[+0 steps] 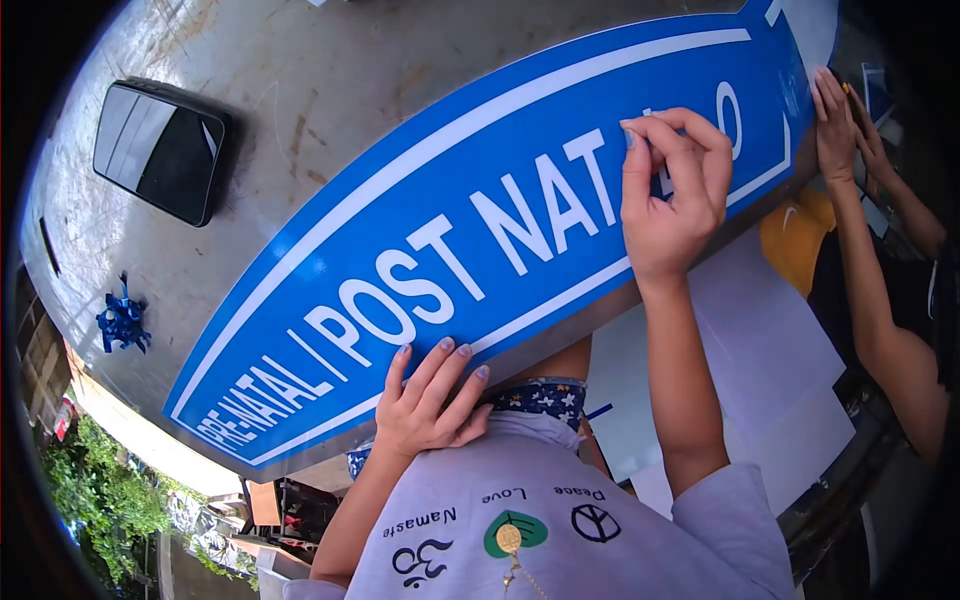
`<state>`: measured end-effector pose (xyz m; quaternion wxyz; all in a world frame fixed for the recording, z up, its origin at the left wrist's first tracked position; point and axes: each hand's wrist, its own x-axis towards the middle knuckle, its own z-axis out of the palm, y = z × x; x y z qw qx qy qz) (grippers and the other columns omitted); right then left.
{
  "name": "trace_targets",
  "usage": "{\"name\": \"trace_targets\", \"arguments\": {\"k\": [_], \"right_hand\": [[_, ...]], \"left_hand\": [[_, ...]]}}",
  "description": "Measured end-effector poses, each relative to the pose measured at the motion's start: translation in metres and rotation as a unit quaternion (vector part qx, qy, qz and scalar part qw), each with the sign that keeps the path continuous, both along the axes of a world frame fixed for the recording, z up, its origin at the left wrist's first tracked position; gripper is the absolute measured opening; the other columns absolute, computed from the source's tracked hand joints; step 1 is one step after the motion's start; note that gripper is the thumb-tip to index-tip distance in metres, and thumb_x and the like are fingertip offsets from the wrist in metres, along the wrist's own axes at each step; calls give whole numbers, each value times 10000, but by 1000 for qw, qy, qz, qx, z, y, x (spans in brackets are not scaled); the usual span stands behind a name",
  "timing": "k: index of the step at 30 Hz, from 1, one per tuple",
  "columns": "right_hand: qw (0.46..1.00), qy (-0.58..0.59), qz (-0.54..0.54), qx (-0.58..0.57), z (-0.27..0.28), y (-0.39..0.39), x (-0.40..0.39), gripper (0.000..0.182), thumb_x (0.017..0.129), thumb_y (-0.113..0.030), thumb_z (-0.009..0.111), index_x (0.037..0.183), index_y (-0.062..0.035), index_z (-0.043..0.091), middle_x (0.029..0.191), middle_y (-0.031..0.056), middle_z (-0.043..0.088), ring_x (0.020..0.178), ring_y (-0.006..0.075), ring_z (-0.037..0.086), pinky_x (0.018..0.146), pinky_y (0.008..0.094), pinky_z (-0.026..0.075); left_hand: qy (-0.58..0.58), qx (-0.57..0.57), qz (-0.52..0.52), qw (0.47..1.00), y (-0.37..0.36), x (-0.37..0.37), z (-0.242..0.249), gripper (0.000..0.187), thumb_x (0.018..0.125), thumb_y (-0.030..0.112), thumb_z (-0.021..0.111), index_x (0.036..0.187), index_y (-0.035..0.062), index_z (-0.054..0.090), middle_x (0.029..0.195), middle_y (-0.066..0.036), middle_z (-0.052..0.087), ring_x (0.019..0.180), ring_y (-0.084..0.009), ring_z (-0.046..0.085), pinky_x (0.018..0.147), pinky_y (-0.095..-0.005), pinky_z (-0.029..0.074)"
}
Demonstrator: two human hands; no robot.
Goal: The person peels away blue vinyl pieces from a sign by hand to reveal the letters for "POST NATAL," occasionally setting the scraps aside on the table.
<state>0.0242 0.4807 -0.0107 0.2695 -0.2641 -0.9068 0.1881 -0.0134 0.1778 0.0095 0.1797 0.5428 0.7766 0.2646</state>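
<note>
A long blue sign (pixel 330 260) with white letters reading "PRE-NATAL / POST NATAL" and a white border lies flat on a grey metal table. My left hand (pixel 430 400) rests on the sign's near edge below the word POST, fingers spread. Over the right part of the sign, my right hand (pixel 680 185) is raised with thumb and fingertips pinched together. It covers some of the lettering. Whatever sits between those fingertips, if anything, is too small to make out.
A black smartphone (pixel 160 150) and a crumpled bunch of blue scraps (pixel 123 318) lie on the table (pixel 270 90). At the right, another person's hand (pixel 835 125) touches the sign's end. White sheets (pixel 760 350) lie below the table edge, right of my body.
</note>
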Motion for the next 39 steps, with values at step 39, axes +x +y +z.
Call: {"name": "trace_targets", "arguments": {"k": [39], "right_hand": [[999, 1, 0, 44, -3, 3, -5, 169, 810, 29, 685, 954, -49, 724, 871, 42, 617, 711, 162, 622, 586, 251, 523]], "left_hand": [[4, -13, 8, 1000, 6, -2, 0, 424, 717, 296, 648, 1130, 203, 655, 1250, -41, 601, 1194, -201, 547, 1082, -466, 331]]}}
